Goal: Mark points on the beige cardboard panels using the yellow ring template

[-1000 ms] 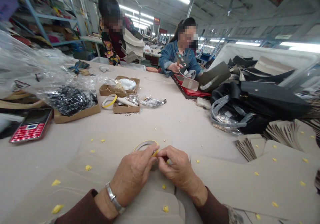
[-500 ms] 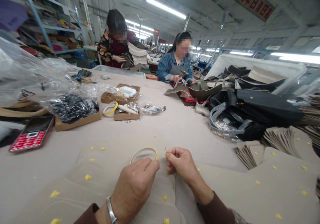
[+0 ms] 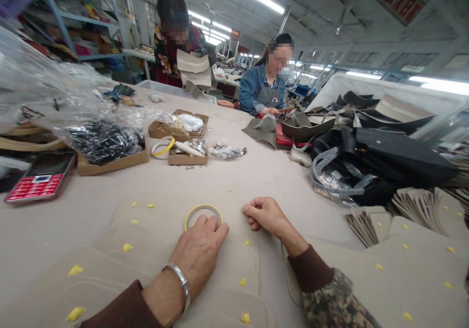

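The left hand [image 3: 200,252] is resting palm down on the table [image 3: 264,176], its fingers lying loosely spread, with the fingertips touching the near rim of the tape roll [image 3: 203,215] but not gripping it. The right hand [image 3: 266,213] is sitting just to the right of the tape roll, curled into a closed, pinched fist; whether anything tiny is held inside it, I cannot tell.

The tape roll is lying flat on a pale cut panel [image 3: 176,250], directly in front of the person. It is looking like a thin, narrow ring, yellow at the edge and hollow in the middle, so it is probably very light and a little springy (likely sticky where the tape end is lifting). Pinching it across the rim with thumb and forefinger seems the sensible hold.

The panel under the tape roll is a matte, beige, flexible sheet with rounded corners, dotted with small yellow scraps [image 3: 127,247]. Beyond the tape roll, 1 shallow cardboard box [image 3: 186,158] is holding small shiny hardware, and far left of the tape roll a red phone [image 3: 38,179] is lying flat.
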`<control>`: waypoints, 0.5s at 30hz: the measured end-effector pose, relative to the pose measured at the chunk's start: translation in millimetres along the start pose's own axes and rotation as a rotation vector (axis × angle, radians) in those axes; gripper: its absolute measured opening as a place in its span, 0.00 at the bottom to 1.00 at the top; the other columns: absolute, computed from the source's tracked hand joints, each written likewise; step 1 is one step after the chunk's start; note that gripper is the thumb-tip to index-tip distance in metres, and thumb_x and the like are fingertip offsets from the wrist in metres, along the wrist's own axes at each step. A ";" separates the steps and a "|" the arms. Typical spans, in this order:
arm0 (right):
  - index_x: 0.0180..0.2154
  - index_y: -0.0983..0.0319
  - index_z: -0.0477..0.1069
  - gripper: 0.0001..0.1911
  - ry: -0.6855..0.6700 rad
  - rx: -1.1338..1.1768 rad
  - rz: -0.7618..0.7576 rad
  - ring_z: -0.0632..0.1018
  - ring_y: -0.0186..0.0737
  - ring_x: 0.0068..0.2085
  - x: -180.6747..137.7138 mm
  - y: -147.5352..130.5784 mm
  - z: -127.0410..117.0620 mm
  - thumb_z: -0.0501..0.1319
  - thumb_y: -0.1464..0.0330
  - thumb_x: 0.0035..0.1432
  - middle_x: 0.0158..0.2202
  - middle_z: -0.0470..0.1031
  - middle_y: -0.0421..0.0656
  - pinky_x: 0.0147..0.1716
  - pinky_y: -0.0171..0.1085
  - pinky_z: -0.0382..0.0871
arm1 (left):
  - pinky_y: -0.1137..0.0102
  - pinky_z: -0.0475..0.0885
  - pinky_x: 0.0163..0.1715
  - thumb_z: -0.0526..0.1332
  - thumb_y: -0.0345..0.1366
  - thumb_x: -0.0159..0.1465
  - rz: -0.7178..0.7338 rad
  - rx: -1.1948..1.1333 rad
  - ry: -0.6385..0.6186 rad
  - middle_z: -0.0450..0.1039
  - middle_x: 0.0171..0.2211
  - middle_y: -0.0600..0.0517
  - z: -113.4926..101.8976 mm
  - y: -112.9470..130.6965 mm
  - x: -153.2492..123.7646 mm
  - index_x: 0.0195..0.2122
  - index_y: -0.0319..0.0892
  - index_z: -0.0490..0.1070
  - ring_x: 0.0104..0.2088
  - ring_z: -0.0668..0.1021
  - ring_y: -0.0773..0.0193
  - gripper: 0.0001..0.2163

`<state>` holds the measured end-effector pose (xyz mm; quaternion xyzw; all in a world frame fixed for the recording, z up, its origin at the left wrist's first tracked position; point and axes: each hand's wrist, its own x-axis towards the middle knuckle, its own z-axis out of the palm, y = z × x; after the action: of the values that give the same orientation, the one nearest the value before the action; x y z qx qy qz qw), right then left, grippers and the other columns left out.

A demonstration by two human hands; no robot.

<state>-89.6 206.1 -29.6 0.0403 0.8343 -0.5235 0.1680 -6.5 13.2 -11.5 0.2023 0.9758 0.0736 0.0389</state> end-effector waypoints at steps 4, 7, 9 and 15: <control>0.23 0.64 0.69 0.06 0.015 -0.104 0.018 0.71 0.28 0.13 2.5 -6.9 0.4 0.62 0.72 0.52 0.15 0.70 0.35 0.11 0.24 0.63 | 0.58 0.74 0.38 0.48 0.18 0.61 0.000 -0.015 0.001 0.70 0.39 0.47 -0.1 -0.4 0.9 0.39 0.42 0.69 0.42 0.71 0.51 0.15; 0.23 0.64 0.69 0.06 0.016 -0.161 0.034 0.72 0.29 0.14 3.8 -12.2 2.0 0.62 0.73 0.51 0.15 0.70 0.36 0.11 0.24 0.63 | 0.58 0.73 0.38 0.48 0.18 0.61 0.005 -0.028 -0.007 0.69 0.39 0.47 0.6 -0.1 0.6 0.39 0.42 0.69 0.42 0.71 0.50 0.15; 0.24 0.64 0.69 0.05 0.014 -0.185 0.046 0.72 0.31 0.14 3.9 -14.5 2.9 0.62 0.73 0.52 0.14 0.70 0.36 0.11 0.25 0.64 | 0.58 0.73 0.38 0.49 0.18 0.61 0.003 -0.037 -0.008 0.69 0.39 0.47 0.9 0.1 0.3 0.39 0.42 0.70 0.42 0.71 0.50 0.15; 0.38 0.63 0.67 0.07 0.095 -0.207 0.032 0.70 0.32 0.13 -6.7 -8.9 0.4 0.61 0.69 0.56 0.14 0.69 0.34 0.11 0.27 0.64 | 0.57 0.72 0.40 0.49 0.19 0.62 0.007 -0.041 0.018 0.70 0.39 0.47 -0.1 -2.8 1.2 0.39 0.41 0.70 0.42 0.70 0.51 0.14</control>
<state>-85.3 202.4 -20.0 0.0607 0.8901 -0.4295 0.1398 -8.7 11.1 -11.9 0.2040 0.9737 0.0955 0.0340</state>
